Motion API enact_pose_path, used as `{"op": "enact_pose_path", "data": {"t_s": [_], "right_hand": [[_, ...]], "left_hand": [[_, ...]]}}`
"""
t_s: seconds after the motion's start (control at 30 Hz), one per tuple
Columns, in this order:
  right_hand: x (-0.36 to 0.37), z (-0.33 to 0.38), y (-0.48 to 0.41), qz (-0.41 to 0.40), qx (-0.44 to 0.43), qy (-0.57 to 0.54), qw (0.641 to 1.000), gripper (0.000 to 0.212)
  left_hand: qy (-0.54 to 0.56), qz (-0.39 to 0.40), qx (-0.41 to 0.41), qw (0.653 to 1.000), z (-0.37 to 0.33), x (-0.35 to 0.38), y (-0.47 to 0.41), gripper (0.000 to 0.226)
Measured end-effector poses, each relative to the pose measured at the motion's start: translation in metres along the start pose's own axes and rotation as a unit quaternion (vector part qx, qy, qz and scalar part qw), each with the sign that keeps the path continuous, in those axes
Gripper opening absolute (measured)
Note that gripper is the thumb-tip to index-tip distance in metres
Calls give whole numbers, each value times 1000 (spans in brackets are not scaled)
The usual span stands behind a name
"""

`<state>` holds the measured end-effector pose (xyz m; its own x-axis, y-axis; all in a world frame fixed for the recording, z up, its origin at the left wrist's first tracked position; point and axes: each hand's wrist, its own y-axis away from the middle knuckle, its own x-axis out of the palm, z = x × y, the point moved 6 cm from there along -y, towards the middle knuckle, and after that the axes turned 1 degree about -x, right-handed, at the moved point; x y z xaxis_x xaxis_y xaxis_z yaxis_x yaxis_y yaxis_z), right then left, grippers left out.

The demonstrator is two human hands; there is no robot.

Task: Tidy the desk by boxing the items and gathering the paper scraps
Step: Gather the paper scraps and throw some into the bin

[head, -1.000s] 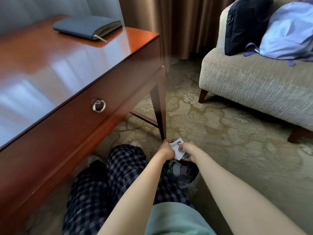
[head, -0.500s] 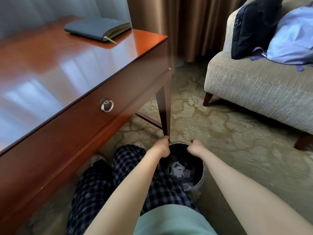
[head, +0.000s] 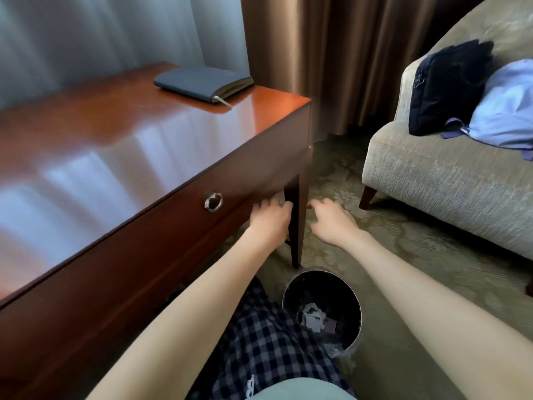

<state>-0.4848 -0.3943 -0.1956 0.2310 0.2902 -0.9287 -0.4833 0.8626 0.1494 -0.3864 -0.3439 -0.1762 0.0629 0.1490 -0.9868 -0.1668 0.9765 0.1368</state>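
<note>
White and lilac paper scraps (head: 315, 319) piled in round black bin (head: 291, 287)

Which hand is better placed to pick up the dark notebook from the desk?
Probably the left hand: it hovers empty by the desk front, nearer the notebook. The right hand is beyond the desk's corner.

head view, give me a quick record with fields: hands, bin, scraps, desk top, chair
left hand: open, empty, in front of the desk's drawer front
right hand: open, empty, over the carpet right of the desk leg
bin: on the floor by the person's knee, below both hands
scraps: paper pieces lying inside the bin
desk: only a notebook shows, at the far corner
chair: holds a dark bag and a pale blue bag
</note>
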Motion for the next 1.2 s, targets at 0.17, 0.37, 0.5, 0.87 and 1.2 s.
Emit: {"op": "enact_pose_path", "data": {"t_s": [0.17,0.37,0.5,0.87,1.2], "right_hand": [[-27,35,2,-59,-49,14,997,48],[-62,69,-1,-61,-75,67,993,40],[-91,93,2,-69,-88,91,990,36],[-119,192,6,-105,-216,89,966,34],[-109,277,-5,-57,-301,108,946,36]], "left_hand": [[-18,-80,20,996,16,-34,8,50],[30,-105,38,993,40,-89,25,48],[55,-115,8,992,70,-124,39,51],[80,-96,-103,987,156,-143,79,52],[96,-54,-222,969,255,-142,135,50]]}}
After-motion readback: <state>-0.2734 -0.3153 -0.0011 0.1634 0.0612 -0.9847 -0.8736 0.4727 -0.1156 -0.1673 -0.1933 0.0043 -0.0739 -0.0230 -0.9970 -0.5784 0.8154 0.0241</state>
